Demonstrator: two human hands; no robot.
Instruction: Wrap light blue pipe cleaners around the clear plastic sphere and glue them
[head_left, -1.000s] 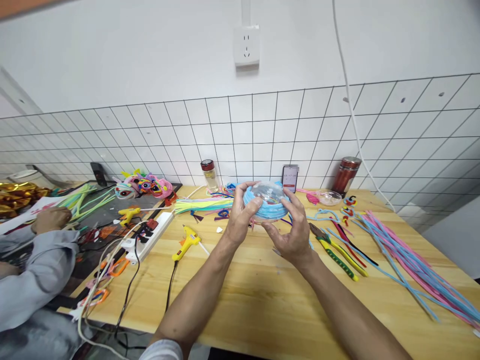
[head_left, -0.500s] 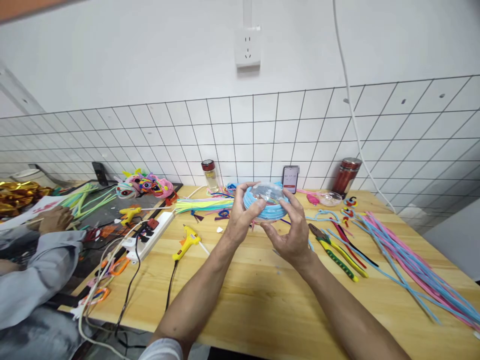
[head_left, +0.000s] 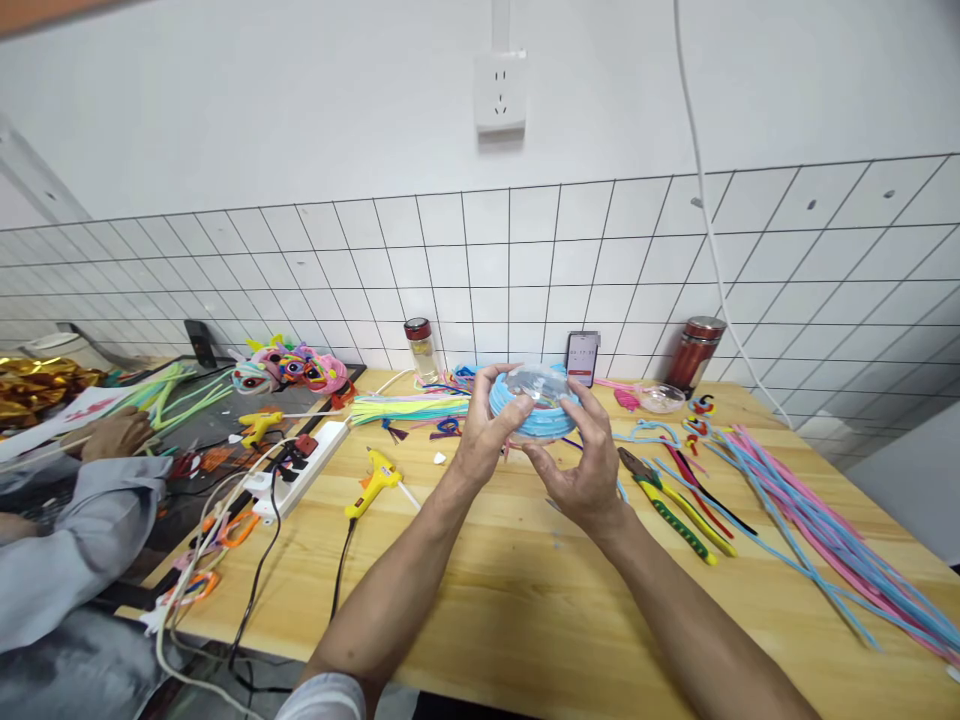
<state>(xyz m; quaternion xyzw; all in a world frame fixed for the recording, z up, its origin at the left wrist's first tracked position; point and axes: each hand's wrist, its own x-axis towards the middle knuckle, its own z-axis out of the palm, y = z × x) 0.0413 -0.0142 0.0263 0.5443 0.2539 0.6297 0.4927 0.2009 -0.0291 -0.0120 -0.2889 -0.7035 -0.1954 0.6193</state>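
Between my two hands, above the table, is a round clear plastic piece wound with light blue pipe cleaner [head_left: 541,420]. My left hand [head_left: 486,432] grips its left side, the thumb lying across the front. On the right side my right hand [head_left: 589,468] has its fingers on the blue coils, with the thumb held lower near the bottom edge. The clear plastic shows at the top; my fingers cover part of both sides. Just right of my right hand lie pliers with green and yellow handles [head_left: 675,515].
Blue and pink pipe cleaners [head_left: 832,530] spread across the right. Left are a yellow glue gun [head_left: 375,482], a power strip [head_left: 311,470] with trailing cords, and a co-worker's hand [head_left: 116,435]. A glass bottle [head_left: 422,352], phone [head_left: 581,360] and red flask [head_left: 695,357] stand along the wall.
Almost nothing differs. The view has shifted very slightly, and both hands keep the same hold on the blue-wound piece.
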